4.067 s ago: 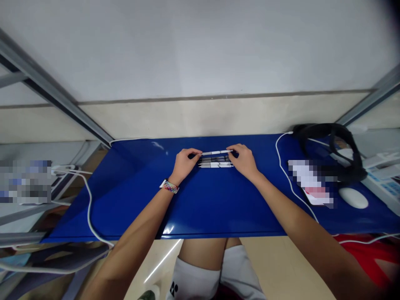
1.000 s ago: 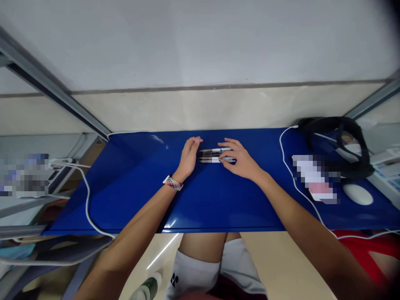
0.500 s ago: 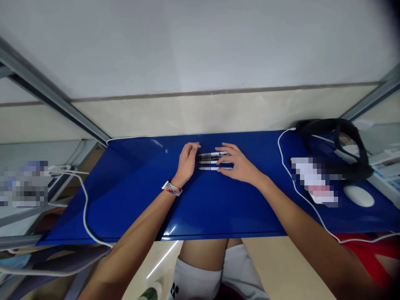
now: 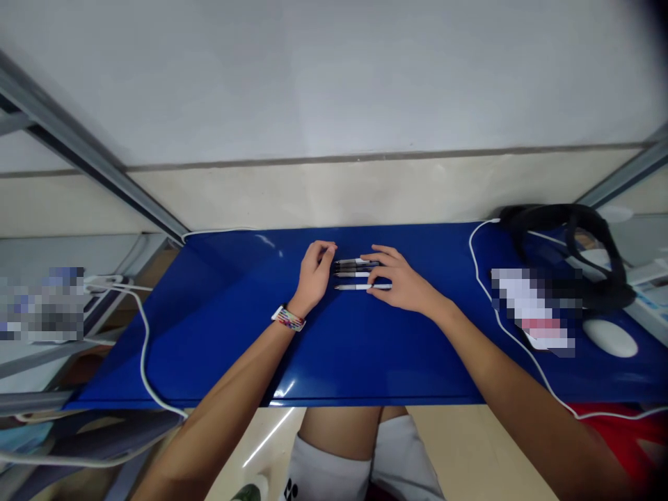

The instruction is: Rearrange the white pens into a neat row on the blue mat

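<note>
Several slim pens (image 4: 360, 274) with white barrels and dark grips lie side by side on the blue tabletop (image 4: 229, 334), tips toward the left. One pen (image 4: 355, 287) lies a little apart on the near side. My left hand (image 4: 314, 273), wearing a patterned wristband (image 4: 289, 319), stands on its edge beside the tips, fingers extended and slightly bent, holding nothing. Over the pens' right ends is my right hand (image 4: 401, 280), its fingers apart. Its thumb and index finger are at the near pen, and its other fingers reach over the farther ones. The hand partly hides their ends.
On the right are a black head strap (image 4: 574, 243), a blurred phone-like slab (image 4: 535, 313) and a white computer mouse (image 4: 610, 337). White cables (image 4: 514, 334) run along both sides. A wall (image 4: 365, 184) borders the back, and metal posts (image 4: 149, 198) frame the desk.
My right thumb and index finger have drawn closer together at the near pen. My left hand stays by the tips. The whole view has shifted slightly.
</note>
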{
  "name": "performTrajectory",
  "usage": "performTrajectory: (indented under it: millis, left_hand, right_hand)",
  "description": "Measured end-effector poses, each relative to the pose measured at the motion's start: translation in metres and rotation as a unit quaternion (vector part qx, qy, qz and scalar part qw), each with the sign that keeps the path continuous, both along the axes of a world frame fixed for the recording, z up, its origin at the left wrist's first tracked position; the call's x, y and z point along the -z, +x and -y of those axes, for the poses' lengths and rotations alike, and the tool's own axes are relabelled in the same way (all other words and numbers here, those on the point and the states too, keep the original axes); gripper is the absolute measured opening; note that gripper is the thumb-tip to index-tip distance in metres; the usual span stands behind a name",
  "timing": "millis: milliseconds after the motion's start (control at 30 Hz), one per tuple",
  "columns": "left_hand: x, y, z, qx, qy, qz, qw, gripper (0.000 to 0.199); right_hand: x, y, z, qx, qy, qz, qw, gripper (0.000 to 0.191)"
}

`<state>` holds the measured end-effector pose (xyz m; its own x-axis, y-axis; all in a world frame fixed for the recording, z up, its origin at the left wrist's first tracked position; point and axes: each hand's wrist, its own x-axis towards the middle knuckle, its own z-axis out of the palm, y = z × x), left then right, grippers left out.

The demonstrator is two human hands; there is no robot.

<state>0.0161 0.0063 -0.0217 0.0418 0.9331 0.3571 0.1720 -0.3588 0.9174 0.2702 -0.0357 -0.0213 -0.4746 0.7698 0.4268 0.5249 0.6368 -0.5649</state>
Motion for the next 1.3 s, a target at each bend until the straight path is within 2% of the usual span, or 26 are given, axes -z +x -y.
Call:
performTrajectory:
  millis: [167, 400, 533, 600, 667, 767, 867, 1000, 1300]
  left_hand:
    - [-0.01, -0.006, 0.004, -0.019, 0.038, 0.042, 0.998, 0.03]
    - [-0.022, -0.005, 0.017, 0.094, 0.013, -0.044, 0.994, 0.042]
    - [-0.02, -0.001, 0.019, 0.118, 0.024, -0.087, 0.989, 0.029]
    - [-0.019, 0.0, 0.017, 0.113, 0.027, -0.087, 0.989, 0.024]
    - [-0.018, -0.001, 0.015, 0.106, 0.023, -0.074, 0.991, 0.023]
    - [-0.016, -0.003, 0.012, 0.091, 0.016, -0.057, 0.994, 0.023]
    - [-0.015, -0.005, 0.011, 0.088, 0.004, -0.046, 0.995, 0.026]
    - [-0.016, -0.009, 0.011, 0.09, -0.025, -0.049, 0.994, 0.031]
    - [-0.014, -0.009, 0.007, 0.099, -0.021, 0.0, 0.995, 0.029]
  right_hand:
    - [-0.011, -0.008, 0.004, 0.005, 0.028, -0.064, 0.998, 0.008]
    - [-0.017, -0.011, 0.006, 0.112, 0.012, -0.137, 0.984, 0.011]
    - [-0.015, -0.011, 0.004, 0.121, 0.009, -0.142, 0.982, 0.014]
    - [-0.014, -0.011, 0.003, 0.136, -0.018, -0.163, 0.977, 0.015]
    - [-0.013, -0.011, 0.001, 0.15, -0.081, -0.229, 0.958, 0.02]
    - [-0.014, -0.011, -0.003, 0.131, -0.19, -0.369, 0.9, 0.031]
    - [-0.016, -0.012, -0.005, 0.109, -0.243, -0.441, 0.857, 0.039]
    - [-0.017, -0.015, -0.004, 0.109, -0.255, -0.455, 0.846, 0.037]
    - [-0.017, -0.013, -0.004, 0.09, -0.298, -0.486, 0.817, 0.036]
